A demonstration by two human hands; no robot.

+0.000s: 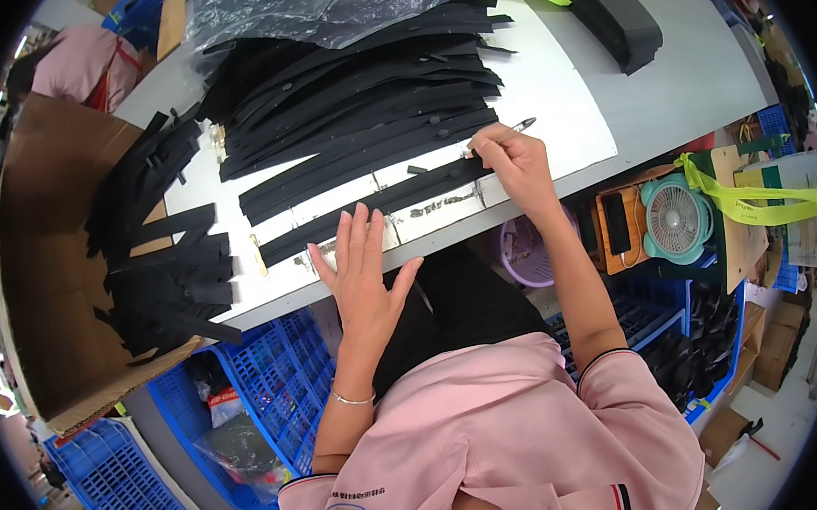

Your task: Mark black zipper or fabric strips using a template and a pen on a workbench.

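A black fabric strip (396, 202) lies along the near edge of a white board (568, 105) with dark marks drawn on it. My left hand (365, 281) is open, its fingers spread and their tips at the strip's lower edge. Closed round a pen (524, 124), my right hand (515, 169) rests at the strip's right end; the pen's upper end sticks out past the fingers. Just beyond, a small black piece (416, 169) sits on the board. Farther back, many similar strips (352, 95) are stacked side by side.
More strips (171, 279) hang over a cardboard box (47, 240) at the left. A clear plastic bag (319, 13) and a long black block (604, 14) occupy the far side. Blue crates (284, 365), a purple basket (525, 252) and a small fan (676, 218) are below the table.
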